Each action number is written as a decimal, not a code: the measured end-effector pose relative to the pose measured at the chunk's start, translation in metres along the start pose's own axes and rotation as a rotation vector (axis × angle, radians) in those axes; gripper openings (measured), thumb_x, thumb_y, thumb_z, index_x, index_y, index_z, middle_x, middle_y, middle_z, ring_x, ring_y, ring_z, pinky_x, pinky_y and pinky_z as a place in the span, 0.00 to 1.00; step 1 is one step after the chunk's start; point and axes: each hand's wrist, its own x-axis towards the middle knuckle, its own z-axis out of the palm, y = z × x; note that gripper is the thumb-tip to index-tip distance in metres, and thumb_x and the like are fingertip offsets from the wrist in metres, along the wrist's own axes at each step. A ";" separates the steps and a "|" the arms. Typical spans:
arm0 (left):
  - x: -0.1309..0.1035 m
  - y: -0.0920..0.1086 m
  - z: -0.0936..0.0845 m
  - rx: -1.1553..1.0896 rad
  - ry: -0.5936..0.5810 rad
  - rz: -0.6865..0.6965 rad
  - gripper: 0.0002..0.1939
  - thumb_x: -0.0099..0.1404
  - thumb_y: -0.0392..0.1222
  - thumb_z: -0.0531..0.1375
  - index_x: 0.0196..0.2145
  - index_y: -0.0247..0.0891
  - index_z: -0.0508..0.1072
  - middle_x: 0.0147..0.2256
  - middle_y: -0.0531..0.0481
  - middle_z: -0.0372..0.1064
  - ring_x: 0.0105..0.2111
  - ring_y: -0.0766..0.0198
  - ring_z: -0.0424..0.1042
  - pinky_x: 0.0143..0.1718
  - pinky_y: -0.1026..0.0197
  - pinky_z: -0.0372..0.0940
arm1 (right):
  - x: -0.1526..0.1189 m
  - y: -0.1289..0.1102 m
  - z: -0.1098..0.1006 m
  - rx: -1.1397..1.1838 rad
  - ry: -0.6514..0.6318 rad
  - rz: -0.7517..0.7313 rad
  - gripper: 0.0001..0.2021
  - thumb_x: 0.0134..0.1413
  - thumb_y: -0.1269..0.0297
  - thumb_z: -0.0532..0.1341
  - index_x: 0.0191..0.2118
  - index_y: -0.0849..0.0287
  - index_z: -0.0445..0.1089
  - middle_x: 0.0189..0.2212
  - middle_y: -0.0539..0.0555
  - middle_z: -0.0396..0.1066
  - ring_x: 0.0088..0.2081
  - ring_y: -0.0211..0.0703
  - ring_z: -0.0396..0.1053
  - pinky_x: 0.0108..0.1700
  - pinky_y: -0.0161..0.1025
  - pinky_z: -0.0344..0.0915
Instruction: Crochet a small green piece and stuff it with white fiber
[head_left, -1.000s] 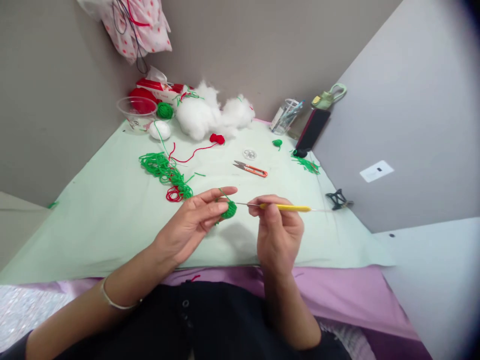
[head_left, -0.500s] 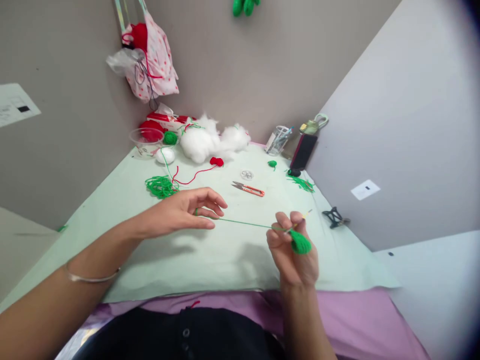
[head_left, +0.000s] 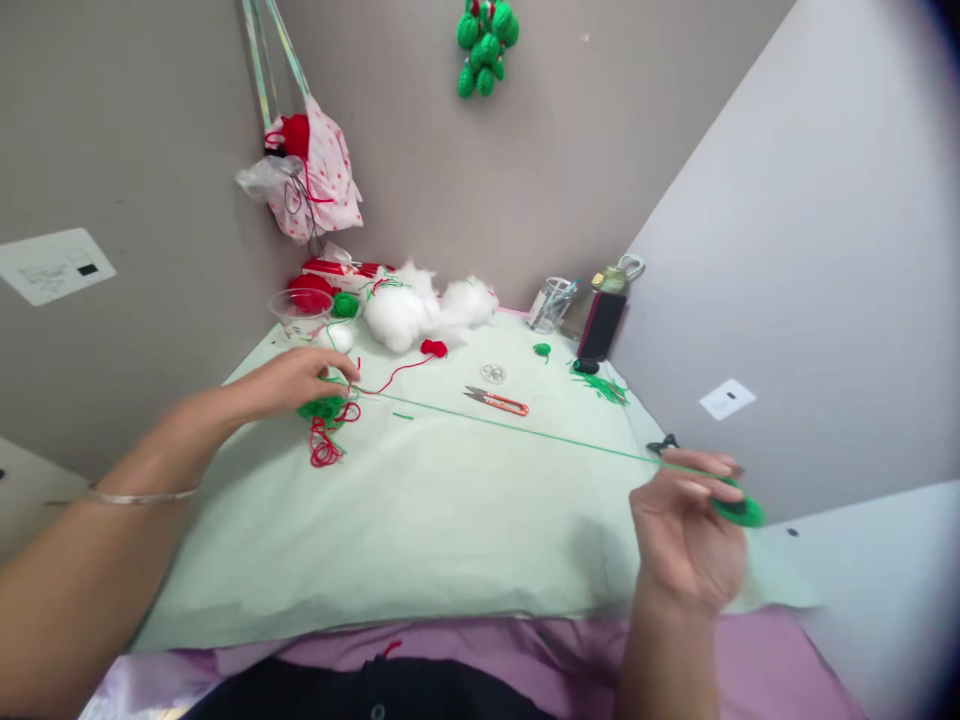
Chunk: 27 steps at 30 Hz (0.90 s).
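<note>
A green yarn strand runs taut across the table between my two hands. My left hand is at the left, fingers bent round the strand, right over a bundle of green yarn. A tangle of red yarn lies just below it. At the right, my right hand is raised with its fingers closed on a small green crocheted piece, where the strand ends. Whether a hook is also in that hand cannot be made out.
Orange snips and a small clear dish lie mid-table. White stuffing, a plastic tub, a pen cup and a phone stand behind. A dark stand is partly behind my right hand.
My left hand has moved left and away from me to the yarn bundle. My right hand has moved right with the green piece, and the strand between them is longer. The view has tilted up.
</note>
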 end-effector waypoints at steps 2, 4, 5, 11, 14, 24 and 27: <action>0.006 -0.017 -0.012 0.088 0.140 -0.059 0.15 0.62 0.47 0.62 0.42 0.35 0.79 0.40 0.45 0.75 0.46 0.49 0.70 0.50 0.49 0.62 | 0.002 -0.008 0.003 -0.027 0.045 -0.087 0.14 0.68 0.79 0.51 0.39 0.56 0.69 0.32 0.46 0.73 0.25 0.31 0.77 0.30 0.31 0.77; 0.004 -0.022 -0.021 0.137 0.188 -0.068 0.17 0.64 0.46 0.60 0.45 0.34 0.78 0.42 0.46 0.74 0.56 0.44 0.66 0.59 0.42 0.55 | 0.005 -0.009 0.001 -0.174 0.129 -0.153 0.10 0.65 0.79 0.56 0.37 0.58 0.69 0.31 0.46 0.73 0.24 0.29 0.75 0.30 0.28 0.76; -0.001 -0.017 -0.022 0.156 0.159 -0.062 0.18 0.62 0.47 0.62 0.46 0.34 0.79 0.43 0.47 0.75 0.57 0.42 0.65 0.61 0.40 0.53 | 0.007 -0.005 -0.002 -0.293 0.184 -0.177 0.07 0.62 0.77 0.61 0.35 0.58 0.69 0.30 0.46 0.73 0.22 0.28 0.74 0.29 0.27 0.76; -0.061 0.078 0.037 -0.457 -0.202 0.198 0.31 0.66 0.50 0.66 0.65 0.53 0.67 0.70 0.48 0.56 0.66 0.46 0.60 0.63 0.47 0.61 | -0.004 0.055 -0.007 -0.874 0.148 -0.038 0.12 0.48 0.60 0.76 0.34 0.59 0.75 0.30 0.48 0.74 0.28 0.31 0.73 0.32 0.29 0.75; -0.076 0.127 0.082 -1.086 -0.406 0.217 0.34 0.69 0.55 0.63 0.69 0.61 0.58 0.75 0.49 0.42 0.70 0.45 0.54 0.59 0.46 0.68 | -0.021 0.084 0.002 -0.939 0.023 0.027 0.09 0.53 0.58 0.73 0.34 0.57 0.77 0.30 0.49 0.74 0.28 0.32 0.73 0.32 0.30 0.73; -0.058 0.152 0.097 -1.093 0.348 0.516 0.34 0.78 0.55 0.45 0.19 0.43 0.76 0.48 0.54 0.81 0.68 0.56 0.60 0.75 0.45 0.36 | -0.048 0.109 0.004 -1.067 -0.309 -0.068 0.07 0.65 0.61 0.64 0.37 0.53 0.79 0.31 0.50 0.77 0.34 0.36 0.75 0.38 0.34 0.72; -0.073 0.138 0.108 -0.675 0.276 0.476 0.20 0.74 0.54 0.55 0.36 0.44 0.84 0.57 0.48 0.75 0.71 0.50 0.53 0.74 0.44 0.29 | -0.045 0.110 -0.003 -1.106 -0.325 -0.148 0.07 0.66 0.62 0.63 0.38 0.51 0.79 0.33 0.49 0.78 0.37 0.37 0.76 0.41 0.36 0.72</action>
